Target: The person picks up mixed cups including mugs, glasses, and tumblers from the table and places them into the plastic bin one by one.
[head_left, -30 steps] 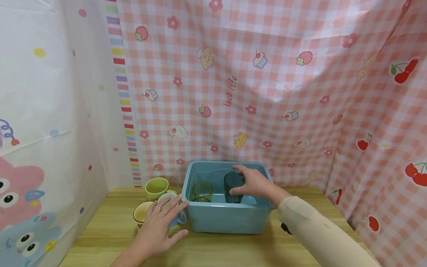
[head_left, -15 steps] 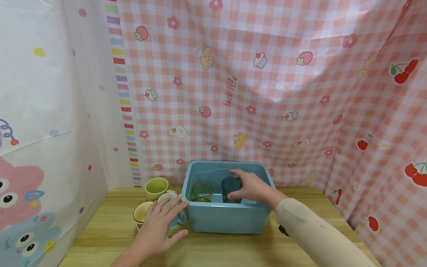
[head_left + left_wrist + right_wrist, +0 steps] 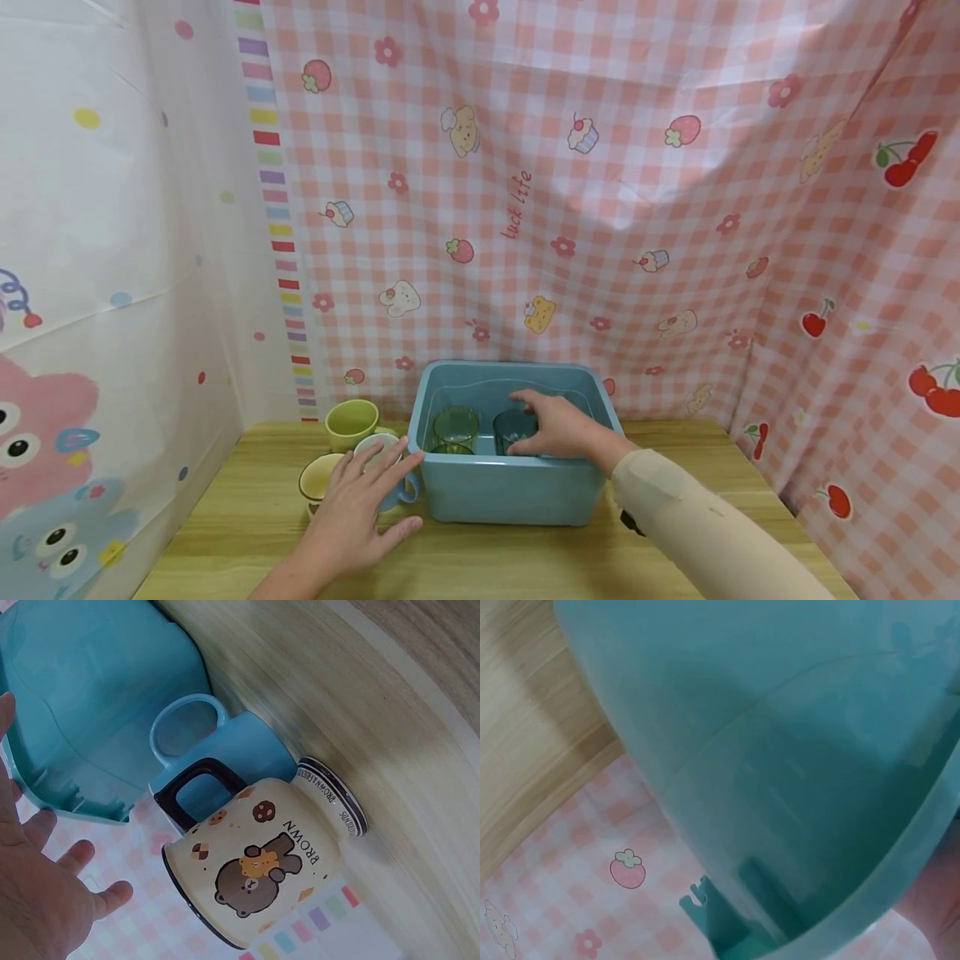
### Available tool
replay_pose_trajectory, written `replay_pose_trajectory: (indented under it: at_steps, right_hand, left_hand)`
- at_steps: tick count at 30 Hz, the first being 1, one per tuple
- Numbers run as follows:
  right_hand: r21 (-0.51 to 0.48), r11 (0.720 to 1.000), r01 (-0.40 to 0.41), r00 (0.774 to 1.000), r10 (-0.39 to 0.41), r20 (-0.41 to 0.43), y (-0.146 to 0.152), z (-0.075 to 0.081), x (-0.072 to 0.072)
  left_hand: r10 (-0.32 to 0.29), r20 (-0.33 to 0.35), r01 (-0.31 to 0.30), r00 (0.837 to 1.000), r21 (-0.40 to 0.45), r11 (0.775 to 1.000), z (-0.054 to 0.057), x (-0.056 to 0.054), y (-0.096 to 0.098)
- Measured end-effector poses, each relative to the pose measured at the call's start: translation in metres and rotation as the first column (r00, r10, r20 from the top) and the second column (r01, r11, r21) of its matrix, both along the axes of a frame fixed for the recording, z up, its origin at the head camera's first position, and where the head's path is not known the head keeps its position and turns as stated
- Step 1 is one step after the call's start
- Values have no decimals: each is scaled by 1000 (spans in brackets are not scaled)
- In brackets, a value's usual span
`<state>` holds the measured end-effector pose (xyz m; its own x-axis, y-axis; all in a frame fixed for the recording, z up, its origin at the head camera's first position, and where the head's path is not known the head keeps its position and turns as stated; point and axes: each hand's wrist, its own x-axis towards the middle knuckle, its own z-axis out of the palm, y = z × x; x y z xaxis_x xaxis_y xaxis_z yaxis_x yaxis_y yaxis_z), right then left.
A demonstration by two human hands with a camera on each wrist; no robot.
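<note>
My right hand [image 3: 566,425] reaches into the light-blue plastic bin [image 3: 517,493] and grips a dark teal drinking glass [image 3: 512,431] by its rim, thumb on the near side. The right wrist view shows only a sliver of that hand, and the bin's wall hides the glass. Spread fingers mark my left hand [image 3: 360,512], held above the mugs with its fingertips by the bin's left rim. Below it are a cream bear mug [image 3: 255,870] with a black handle and a light-blue mug [image 3: 244,754]. A green glass [image 3: 455,425] stands inside the bin, left of the teal one.
Another green glass [image 3: 453,449] shows partly behind the bin's front wall. At the back left stands a yellow-green mug [image 3: 352,421]. Everything rests on a wooden table [image 3: 487,562] enclosed by a pink checked curtain [image 3: 525,208] and a white printed one [image 3: 112,250].
My right hand has lowered the teal glass deeper into the bin and shifted slightly left. My left hand has stayed in place.
</note>
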<state>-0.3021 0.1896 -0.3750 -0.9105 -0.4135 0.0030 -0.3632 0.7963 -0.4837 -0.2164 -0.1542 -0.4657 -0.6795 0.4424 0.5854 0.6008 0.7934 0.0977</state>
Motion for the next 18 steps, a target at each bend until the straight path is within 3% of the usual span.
replay_pose_trajectory:
  at_steps: [18]
  right_hand:
    - [20,1000,-21,999,21,39,-4,-7,-6]
  left_hand:
    - [-6,-5,6,1000,3,1000,-1,1,0]
